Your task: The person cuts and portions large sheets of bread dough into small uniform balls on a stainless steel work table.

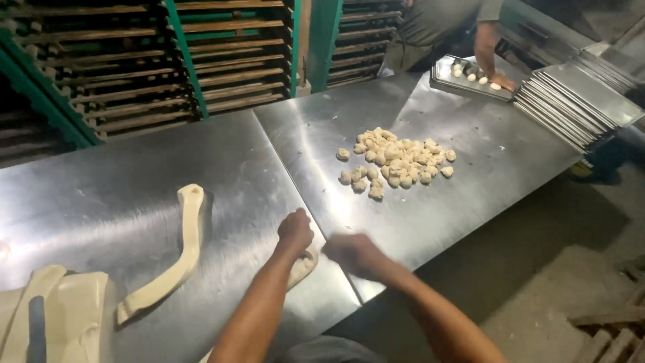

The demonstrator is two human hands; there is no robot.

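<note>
My left hand [294, 231] is closed in a fist over the end of a pale dough rope [304, 265] on the steel table [134, 195]. My right hand [354, 253] is just to its right, blurred by motion, fingers curled; whether it holds a piece of dough is unclear. A heap of several small dough lumps [396, 161] lies farther out on the table. A long curved strip of dough [181, 255] rests to the left of my hands.
A flattened dough mass with a dark tool on it [54, 316] sits at the lower left. Another person's hand [497, 79] places dough pieces on a metal tray [470, 77]. Stacked trays [578, 101] stand at the right; wooden racks [134, 60] behind.
</note>
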